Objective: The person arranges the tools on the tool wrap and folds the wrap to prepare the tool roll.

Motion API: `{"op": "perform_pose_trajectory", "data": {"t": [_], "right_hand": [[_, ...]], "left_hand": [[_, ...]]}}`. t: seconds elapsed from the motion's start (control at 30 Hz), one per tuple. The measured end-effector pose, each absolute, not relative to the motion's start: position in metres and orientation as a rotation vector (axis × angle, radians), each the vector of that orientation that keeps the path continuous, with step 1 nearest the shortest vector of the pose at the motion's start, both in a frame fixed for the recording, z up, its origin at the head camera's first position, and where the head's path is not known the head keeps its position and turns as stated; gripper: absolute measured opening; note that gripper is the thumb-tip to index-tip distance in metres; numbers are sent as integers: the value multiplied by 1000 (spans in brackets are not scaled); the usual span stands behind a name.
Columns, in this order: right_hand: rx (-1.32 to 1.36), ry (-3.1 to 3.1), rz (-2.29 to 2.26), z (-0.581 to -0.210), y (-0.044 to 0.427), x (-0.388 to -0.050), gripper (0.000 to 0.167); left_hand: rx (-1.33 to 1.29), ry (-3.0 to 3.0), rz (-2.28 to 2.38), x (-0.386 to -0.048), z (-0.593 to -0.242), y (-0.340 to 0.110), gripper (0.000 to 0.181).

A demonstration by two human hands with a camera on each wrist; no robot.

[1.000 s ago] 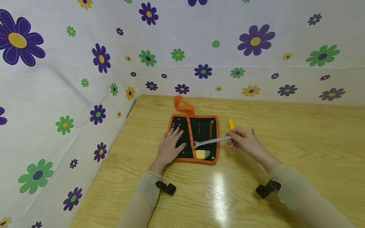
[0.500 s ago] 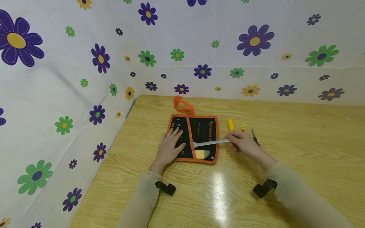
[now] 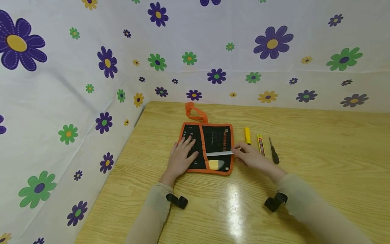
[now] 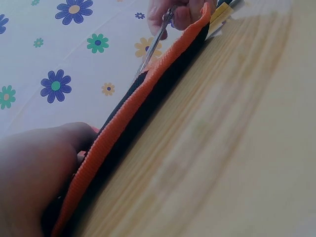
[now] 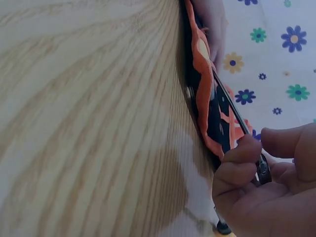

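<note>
Wrench (image 3: pixel 220 153) has slid leftward over the last second; its far end, then visible at the orange trim, is now hidden behind it; judged partly inserted, much of the shaft remaining outside; right hand (image 3: pixel 251 157) has come in to the pouch (image 3: pixel 210 130)'s right edge, thumb and fingers pinching the wrench; left hand (image 3: pixel 181 157) lies flat on the pocket panel (image 3: pixel 200 165), fingers slightly spread; pouch holds a yellow tool (image 3: pixel 214 165) in the neighbouring slot, its end protruding; remaining slots' contents cannot be told; screwdriver (image 3: pixel 275 156) lies outside, to the right.
</note>
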State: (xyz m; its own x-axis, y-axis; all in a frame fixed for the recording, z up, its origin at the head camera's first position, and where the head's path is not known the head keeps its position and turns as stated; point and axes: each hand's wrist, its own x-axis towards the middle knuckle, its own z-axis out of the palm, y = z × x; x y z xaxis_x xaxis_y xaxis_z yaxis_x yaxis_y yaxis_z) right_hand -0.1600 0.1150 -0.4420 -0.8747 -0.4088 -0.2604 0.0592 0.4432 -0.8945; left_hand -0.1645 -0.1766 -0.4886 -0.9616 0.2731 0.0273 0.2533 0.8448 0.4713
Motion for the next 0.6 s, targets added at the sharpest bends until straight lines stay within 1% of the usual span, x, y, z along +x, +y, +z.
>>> {"op": "perform_pose_trajectory", "data": {"t": [0.2, 0.37, 0.6], "right_hand": [[-328, 2364, -1249, -438, 106, -158, 25], [-350, 2372, -1201, -437, 102, -158, 28], [-453, 2433, -1063, -439, 95, -160, 26]], "left_hand": [[417, 2973, 768, -165, -490, -176, 57], [416, 2986, 764, -166, -491, -176, 56], [406, 2992, 751, -166, -491, -176, 56]]}}
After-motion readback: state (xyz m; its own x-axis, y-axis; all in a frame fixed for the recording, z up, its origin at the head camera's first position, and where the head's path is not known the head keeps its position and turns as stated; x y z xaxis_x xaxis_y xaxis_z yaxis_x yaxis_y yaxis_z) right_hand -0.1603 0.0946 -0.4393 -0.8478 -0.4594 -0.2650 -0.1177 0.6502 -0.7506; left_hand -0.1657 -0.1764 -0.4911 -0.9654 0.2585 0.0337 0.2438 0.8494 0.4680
